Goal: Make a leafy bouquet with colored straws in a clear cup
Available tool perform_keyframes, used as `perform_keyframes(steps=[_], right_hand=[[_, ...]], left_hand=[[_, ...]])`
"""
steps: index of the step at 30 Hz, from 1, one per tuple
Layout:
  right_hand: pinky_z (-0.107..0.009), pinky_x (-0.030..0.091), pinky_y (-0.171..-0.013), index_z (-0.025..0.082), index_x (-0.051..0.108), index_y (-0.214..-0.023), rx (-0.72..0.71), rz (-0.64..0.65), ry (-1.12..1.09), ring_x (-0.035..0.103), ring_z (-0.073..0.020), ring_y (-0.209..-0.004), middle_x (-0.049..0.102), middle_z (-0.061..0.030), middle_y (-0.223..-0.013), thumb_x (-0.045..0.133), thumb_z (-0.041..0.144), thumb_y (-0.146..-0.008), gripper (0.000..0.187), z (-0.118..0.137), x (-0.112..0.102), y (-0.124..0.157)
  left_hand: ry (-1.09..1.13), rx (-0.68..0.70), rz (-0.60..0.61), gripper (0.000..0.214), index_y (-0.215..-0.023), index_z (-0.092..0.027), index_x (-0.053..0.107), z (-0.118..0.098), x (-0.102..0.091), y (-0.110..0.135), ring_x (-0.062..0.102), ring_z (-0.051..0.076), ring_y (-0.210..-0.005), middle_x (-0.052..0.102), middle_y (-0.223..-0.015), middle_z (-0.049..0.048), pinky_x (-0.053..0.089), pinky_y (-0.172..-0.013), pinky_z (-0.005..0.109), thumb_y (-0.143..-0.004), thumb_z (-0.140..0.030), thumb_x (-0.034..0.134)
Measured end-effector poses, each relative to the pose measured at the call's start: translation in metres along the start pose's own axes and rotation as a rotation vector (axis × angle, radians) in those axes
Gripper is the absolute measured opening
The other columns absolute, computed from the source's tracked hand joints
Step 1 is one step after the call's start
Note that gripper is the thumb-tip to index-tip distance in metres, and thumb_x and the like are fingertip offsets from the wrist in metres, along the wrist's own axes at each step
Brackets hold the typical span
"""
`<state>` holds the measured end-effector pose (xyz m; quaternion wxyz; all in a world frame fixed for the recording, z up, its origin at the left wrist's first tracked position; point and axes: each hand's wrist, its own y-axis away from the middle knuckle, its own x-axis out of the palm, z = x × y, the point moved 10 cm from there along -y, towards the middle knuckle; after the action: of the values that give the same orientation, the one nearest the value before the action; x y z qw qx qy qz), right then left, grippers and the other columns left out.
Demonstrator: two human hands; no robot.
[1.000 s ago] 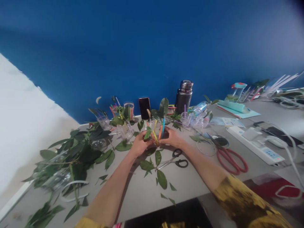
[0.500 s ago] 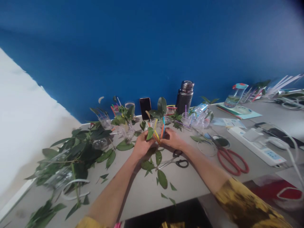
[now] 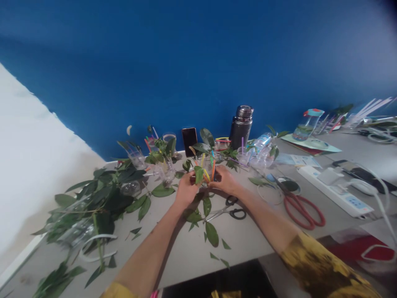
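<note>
My left hand and my right hand are closed around the two sides of a small clear cup, mostly hidden by fingers and leaves. Colourful straws, among them an orange straw and a yellow straw, stick up from it. A green leaf hangs at its left side, and a larger leaf rises above. Just in front lie black-handled scissors, partly covering nothing but table, beside a leafy sprig and cut leaf pieces.
Leafy branches heap up on the left. Behind stand a phone, a dark thermos and clear cups with straws and leaves. To the right are red-handled scissors, a power strip and a plastic bottle.
The straws and leaves between my hands have shifted slightly; the tall leaf leans further left and the blue straw shows less. Both hands stay at the cup.
</note>
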<state>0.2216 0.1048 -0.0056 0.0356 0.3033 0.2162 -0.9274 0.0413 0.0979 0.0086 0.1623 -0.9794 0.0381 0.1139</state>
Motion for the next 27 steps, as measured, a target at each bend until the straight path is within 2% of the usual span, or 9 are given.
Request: perform_keyframes(steps=[4, 14, 23, 27], right_hand=[[-0.033, 0.046, -0.083, 0.02, 0.071, -0.104, 0.018, 0.007, -0.013, 0.058, -0.021, -0.092, 0.065, -0.0028, -0.103, 0.089, 0.028, -0.075, 0.035, -0.004, 0.003, 0.0], [-0.033, 0.046, -0.083, 0.021, 0.072, -0.105, 0.058, -0.003, -0.029, 0.058, -0.0219, -0.093, 0.065, -0.0033, -0.104, 0.087, 0.027, -0.074, 0.035, 0.001, 0.004, 0.001], [-0.033, 0.049, -0.085, 0.021, 0.071, -0.112, 0.05, 0.014, -0.097, 0.06, -0.0219, -0.097, 0.065, -0.003, -0.107, 0.088, 0.024, -0.072, 0.043, -0.003, 0.005, 0.0], [-0.032, 0.05, -0.086, 0.022, 0.071, -0.112, 0.052, 0.031, -0.1, 0.061, -0.0219, -0.098, 0.067, -0.0029, -0.11, 0.089, 0.025, -0.071, 0.045, -0.003, 0.005, 0.0]], left_hand=[[0.01, -0.001, 0.008, 0.024, -0.091, -0.019, 0.077, -0.006, 0.003, 0.003, 0.078, 0.026, -0.086, 0.083, -0.094, 0.0092, 0.063, -0.082, 0.038, -0.078, -0.039, 0.081], [-0.001, 0.015, -0.014, 0.021, -0.09, -0.019, 0.075, -0.007, 0.005, 0.005, 0.077, 0.023, -0.085, 0.082, -0.095, 0.0082, 0.062, -0.082, 0.035, -0.079, -0.036, 0.079], [-0.297, 0.068, -0.078, 0.017, -0.083, -0.021, 0.07, -0.014, 0.0, 0.01, 0.068, 0.023, -0.085, 0.073, -0.086, 0.0031, 0.055, -0.082, 0.036, -0.079, -0.034, 0.079], [-0.288, 0.061, -0.063, 0.017, -0.086, -0.021, 0.068, -0.014, 0.003, 0.01, 0.069, 0.023, -0.089, 0.074, -0.09, 0.0044, 0.054, -0.086, 0.037, -0.083, -0.035, 0.076]])
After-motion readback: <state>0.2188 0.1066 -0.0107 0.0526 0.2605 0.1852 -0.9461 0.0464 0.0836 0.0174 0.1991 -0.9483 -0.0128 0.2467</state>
